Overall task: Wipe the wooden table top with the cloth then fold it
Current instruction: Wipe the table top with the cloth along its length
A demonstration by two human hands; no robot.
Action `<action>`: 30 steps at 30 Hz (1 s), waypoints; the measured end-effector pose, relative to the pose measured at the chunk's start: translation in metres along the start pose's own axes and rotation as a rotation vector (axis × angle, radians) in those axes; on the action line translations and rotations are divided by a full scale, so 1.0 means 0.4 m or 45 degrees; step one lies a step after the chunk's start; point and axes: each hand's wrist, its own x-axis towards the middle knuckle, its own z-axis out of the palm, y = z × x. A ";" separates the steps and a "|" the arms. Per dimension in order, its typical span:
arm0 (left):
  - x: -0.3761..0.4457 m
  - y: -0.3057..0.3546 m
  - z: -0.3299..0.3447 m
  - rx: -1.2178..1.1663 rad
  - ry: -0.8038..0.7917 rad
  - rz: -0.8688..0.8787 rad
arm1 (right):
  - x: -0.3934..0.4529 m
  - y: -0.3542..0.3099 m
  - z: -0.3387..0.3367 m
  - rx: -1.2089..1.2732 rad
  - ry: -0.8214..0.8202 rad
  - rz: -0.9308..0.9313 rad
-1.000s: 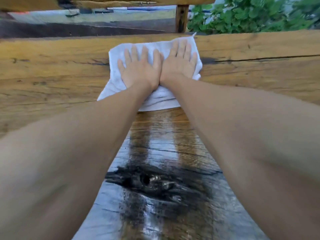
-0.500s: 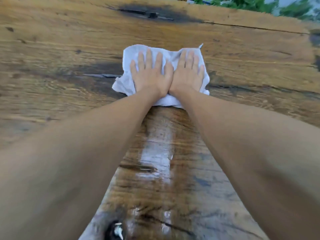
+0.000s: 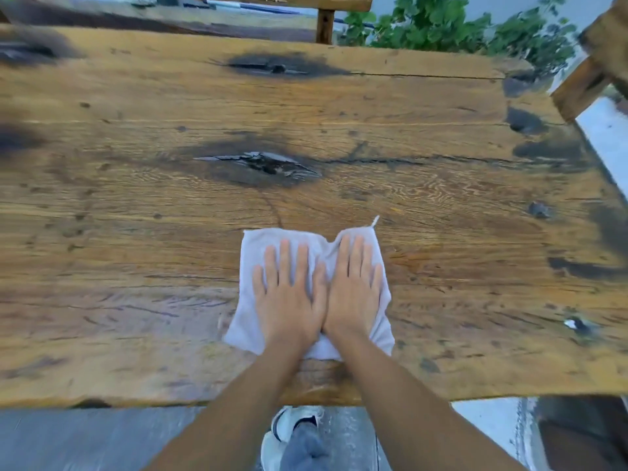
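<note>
1. Big brown wooden table top point(image 3: 407, 124): rough, old planks with dark knots and long cracks, a bit shiny near the front edge, maybe from wet, though hard to tell through the blur.
2. Small white square cloth point(image 3: 249, 260): soft and crumpled, lying flat near the front edge of the wood, bunched up in the middle.
3. Left hand point(image 3: 289, 297) and right hand point(image 3: 355, 294): side by side and touching, fingers spread flat, pressing down on top, not gripping anything.
4. To wipe well: press evenly with both palms, slide with the grain, go slow over cracks and knots so no threads snag.
5. Folding not yet started.
</note>
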 end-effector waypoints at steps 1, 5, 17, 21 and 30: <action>-0.043 -0.004 0.001 0.017 -0.018 0.017 | -0.045 0.016 0.006 0.005 0.013 0.012; -0.186 -0.006 0.015 0.015 -0.054 0.019 | -0.190 0.065 0.023 0.051 0.042 0.125; -0.178 0.014 0.000 -0.048 -0.035 -0.094 | -0.222 0.049 -0.021 0.267 0.061 0.445; -0.070 0.035 0.004 -0.017 -0.047 -0.051 | -0.096 0.063 -0.030 0.252 0.033 0.348; 0.182 0.116 0.036 0.045 0.011 0.013 | 0.157 0.044 -0.034 0.196 0.192 0.405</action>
